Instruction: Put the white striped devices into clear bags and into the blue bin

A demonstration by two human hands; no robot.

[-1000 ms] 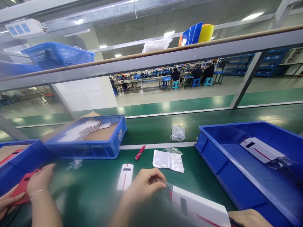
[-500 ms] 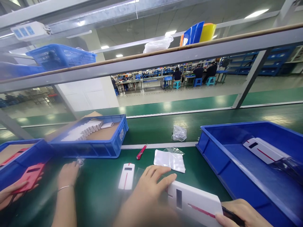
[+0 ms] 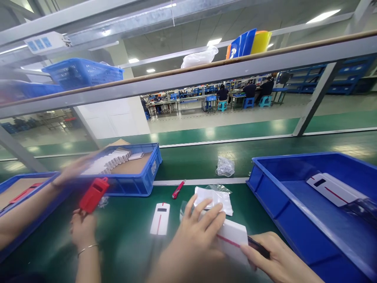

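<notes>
Left hand (image 3: 202,224) over far left end of white device (image 3: 235,237), fingers slightly spread; cannot tell whether it grips. Right hand (image 3: 275,251) closed around black cable (image 3: 259,247) at device's right end, thumb at its edge. Stacked plastic bags (image 3: 216,200) just beyond left hand. Left of hands: second white device (image 3: 160,219) lying flat, red cutter (image 3: 178,189) farther. Right: blue bin (image 3: 285,214) holding third white device (image 3: 337,189). Far left: co-worker's hand (image 3: 84,232) holding red device (image 3: 93,195).
</notes>
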